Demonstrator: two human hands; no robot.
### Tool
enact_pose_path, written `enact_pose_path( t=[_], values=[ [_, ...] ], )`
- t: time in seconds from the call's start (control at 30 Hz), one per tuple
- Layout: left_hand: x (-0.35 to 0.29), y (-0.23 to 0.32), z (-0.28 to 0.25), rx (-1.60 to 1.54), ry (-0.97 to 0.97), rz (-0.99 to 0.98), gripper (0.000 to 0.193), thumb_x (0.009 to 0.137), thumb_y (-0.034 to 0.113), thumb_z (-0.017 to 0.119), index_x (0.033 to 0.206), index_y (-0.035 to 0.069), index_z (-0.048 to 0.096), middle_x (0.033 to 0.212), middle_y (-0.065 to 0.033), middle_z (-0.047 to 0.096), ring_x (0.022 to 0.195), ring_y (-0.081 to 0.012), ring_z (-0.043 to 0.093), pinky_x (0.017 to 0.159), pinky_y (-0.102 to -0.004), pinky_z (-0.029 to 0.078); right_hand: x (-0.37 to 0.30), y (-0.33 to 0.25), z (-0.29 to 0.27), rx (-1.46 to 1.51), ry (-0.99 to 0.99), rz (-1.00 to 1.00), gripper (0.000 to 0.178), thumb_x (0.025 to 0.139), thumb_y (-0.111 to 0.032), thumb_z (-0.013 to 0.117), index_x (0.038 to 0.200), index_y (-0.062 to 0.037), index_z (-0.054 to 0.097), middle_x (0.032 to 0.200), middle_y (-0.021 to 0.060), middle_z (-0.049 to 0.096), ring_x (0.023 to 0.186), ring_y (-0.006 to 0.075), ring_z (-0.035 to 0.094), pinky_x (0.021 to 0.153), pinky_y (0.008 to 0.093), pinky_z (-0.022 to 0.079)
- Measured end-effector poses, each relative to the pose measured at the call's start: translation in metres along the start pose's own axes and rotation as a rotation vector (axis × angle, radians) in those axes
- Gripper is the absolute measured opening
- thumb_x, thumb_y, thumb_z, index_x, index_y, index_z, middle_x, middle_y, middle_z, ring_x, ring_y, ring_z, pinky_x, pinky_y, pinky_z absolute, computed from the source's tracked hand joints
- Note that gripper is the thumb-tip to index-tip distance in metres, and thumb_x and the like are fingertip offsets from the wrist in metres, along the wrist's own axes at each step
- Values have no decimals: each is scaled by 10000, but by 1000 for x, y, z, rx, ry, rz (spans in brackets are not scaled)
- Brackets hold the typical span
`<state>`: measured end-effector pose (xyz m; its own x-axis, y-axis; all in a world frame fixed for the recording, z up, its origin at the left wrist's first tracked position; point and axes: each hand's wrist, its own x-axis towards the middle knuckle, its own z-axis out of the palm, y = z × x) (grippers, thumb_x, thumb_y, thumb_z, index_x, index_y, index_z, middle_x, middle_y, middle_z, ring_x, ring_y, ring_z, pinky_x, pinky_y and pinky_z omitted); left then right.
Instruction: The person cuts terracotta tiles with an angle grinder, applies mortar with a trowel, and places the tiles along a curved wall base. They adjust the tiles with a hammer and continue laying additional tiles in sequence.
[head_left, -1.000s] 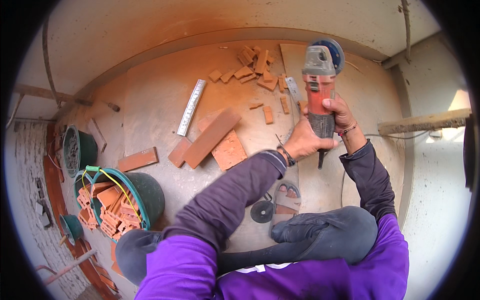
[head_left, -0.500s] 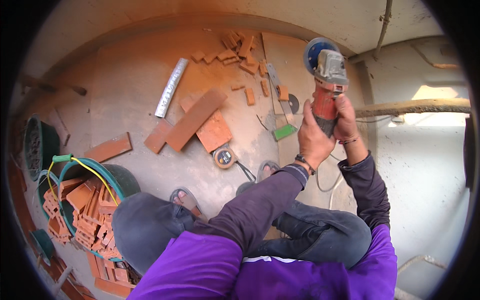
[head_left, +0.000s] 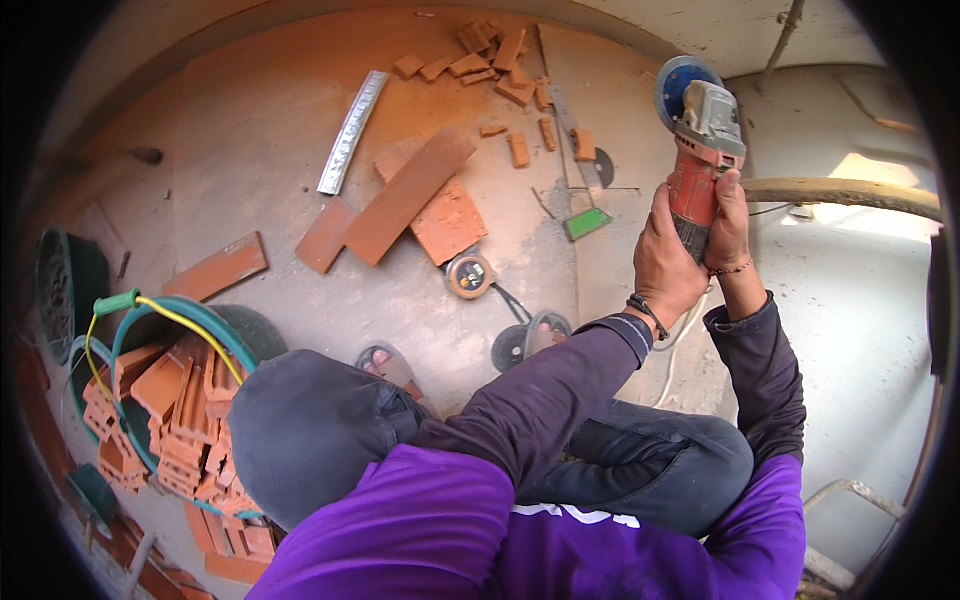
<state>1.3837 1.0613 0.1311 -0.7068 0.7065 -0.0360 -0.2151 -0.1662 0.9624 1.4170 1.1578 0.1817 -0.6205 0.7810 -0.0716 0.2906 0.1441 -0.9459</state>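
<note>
Both my hands hold a red and grey angle grinder [head_left: 694, 190] out to the far right, its blue cutting disc [head_left: 680, 95] pointing away from me. My left hand [head_left: 668, 262] wraps the dark rear of the body from the left. From the other side my right hand [head_left: 731, 228] closes on the same body, thumb along it. The disc is apart from the tiles. Several flat terracotta tiles [head_left: 412, 200] overlap on the floor in front of me, with a round tape measure [head_left: 469, 276] at their near edge.
Tile offcuts [head_left: 515, 90] lie at the far side. A silvery bar [head_left: 353, 132], a flat green-handled tool [head_left: 588, 223] and dark discs [head_left: 510, 348] are on the floor. At left stands a green bucket [head_left: 246, 330] of tile pieces. A pole [head_left: 845, 196] crosses the right; a cable [head_left: 682, 345] trails nearby.
My hands have carried the grinder a little to the right, still gripping it. The view has shifted slightly, and a dark disc beside my foot shows more fully. The tiles keep their arrangement.
</note>
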Motion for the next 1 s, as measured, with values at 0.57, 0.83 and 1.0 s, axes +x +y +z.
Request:
enact_pose_path(
  t=[0.57, 0.83, 1.0],
  values=[
    [26, -67, -49, 65, -53, 70, 840, 607, 185, 764, 1269, -21, 290, 1124, -226, 551, 1028, -321, 601, 884, -388, 481, 43, 82, 23, 638, -626, 302, 610, 881, -433, 647, 1258, 29, 523, 1175, 158, 624, 1059, 228, 633, 920, 335, 515],
    [57, -65, -145, 465, -512, -18, 852, 584, 401, 879, 1234, -22, 526, 1120, -189, 614, 1044, -321, 615, 945, -379, 464, 50, 103, 68, 595, -660, 248, 545, 756, -219, 724, 1193, 26, 508, 1058, 150, 632, 1034, 271, 643, 908, 395, 532],
    [85, -67, -240, 1285, 186, 131, 710, 665, 439, 840, 1192, 16, 619, 1139, -192, 610, 1037, -369, 589, 896, -412, 485, 76, 120, 94, 306, -416, 228, 370, 710, -214, 757, 976, 8, 627, 876, 121, 664, 771, 223, 672, 723, 369, 542]
  ],
)
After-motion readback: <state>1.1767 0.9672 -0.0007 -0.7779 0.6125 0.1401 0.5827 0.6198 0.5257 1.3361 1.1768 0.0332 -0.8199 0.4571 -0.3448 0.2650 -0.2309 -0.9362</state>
